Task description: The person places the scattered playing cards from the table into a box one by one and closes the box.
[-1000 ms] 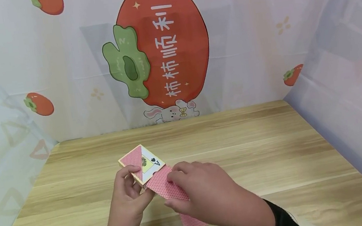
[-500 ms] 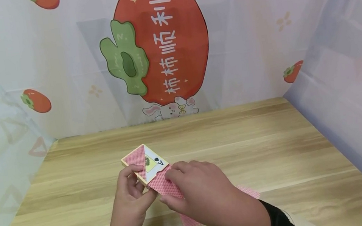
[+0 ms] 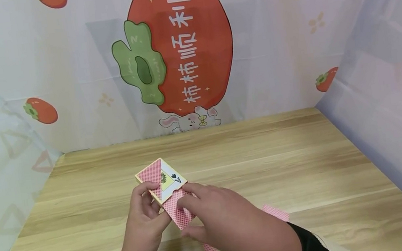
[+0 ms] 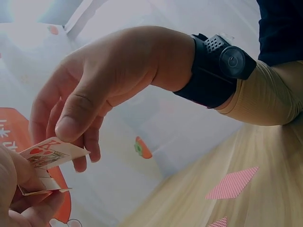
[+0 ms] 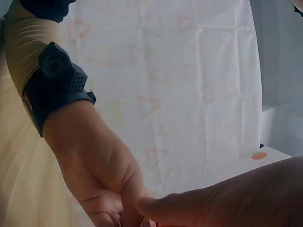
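My left hand (image 3: 141,222) grips a card box (image 3: 154,178) with an ace of spades printed on its top. A playing card (image 3: 174,216) with a red patterned back sticks out of the box's lower right end. My right hand (image 3: 228,219) holds this card by its outer part, the index finger on the back and the thumb by the near corner. In the left wrist view the card's face (image 4: 49,153) shows red marks close below the right hand's thumb (image 4: 66,128). How many cards are in the box is hidden.
On the wooden table (image 3: 324,160) lie a red-backed card (image 3: 275,212) right of the right forearm and another red-backed card (image 3: 209,250), partly covered by the right hand. A printed cloth (image 3: 271,48) encloses the table at the back and sides.
The card now sticks out of the box less than one second ago. My right hand has shifted slightly along it, and both hands with the box have moved a little to the right.
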The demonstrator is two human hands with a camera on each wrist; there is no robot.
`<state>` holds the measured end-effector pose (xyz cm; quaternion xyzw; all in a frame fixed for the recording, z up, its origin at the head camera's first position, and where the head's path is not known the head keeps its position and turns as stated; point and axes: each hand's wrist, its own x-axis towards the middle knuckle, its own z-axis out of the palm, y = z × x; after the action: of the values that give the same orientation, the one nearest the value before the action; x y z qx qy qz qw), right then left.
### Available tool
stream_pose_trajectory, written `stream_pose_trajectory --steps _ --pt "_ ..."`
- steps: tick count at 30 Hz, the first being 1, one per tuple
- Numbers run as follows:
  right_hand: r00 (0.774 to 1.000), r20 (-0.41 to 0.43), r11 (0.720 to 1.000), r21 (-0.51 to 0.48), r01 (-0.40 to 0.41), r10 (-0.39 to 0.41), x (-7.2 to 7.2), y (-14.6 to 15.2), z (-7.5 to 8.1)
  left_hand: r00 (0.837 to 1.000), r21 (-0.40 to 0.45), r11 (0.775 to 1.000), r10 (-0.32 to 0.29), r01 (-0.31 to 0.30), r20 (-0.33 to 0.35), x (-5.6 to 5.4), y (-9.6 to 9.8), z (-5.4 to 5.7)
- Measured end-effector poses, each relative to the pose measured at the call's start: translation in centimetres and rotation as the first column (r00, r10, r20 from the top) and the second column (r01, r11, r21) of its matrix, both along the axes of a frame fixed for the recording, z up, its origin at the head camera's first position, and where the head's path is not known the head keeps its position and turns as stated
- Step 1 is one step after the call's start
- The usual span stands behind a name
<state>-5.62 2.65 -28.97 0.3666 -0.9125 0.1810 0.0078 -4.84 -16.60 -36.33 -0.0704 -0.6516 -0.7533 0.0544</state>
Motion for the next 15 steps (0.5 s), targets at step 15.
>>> stream_pose_trajectory --steps 15 --pt "0.993 0.038 0.988 -0.099 0.116 -0.112 -3.0 0.4 -1.1 0.991 -0.001 0.991 -0.132 0.132 -0.028 0.7 0.8 -0.7"
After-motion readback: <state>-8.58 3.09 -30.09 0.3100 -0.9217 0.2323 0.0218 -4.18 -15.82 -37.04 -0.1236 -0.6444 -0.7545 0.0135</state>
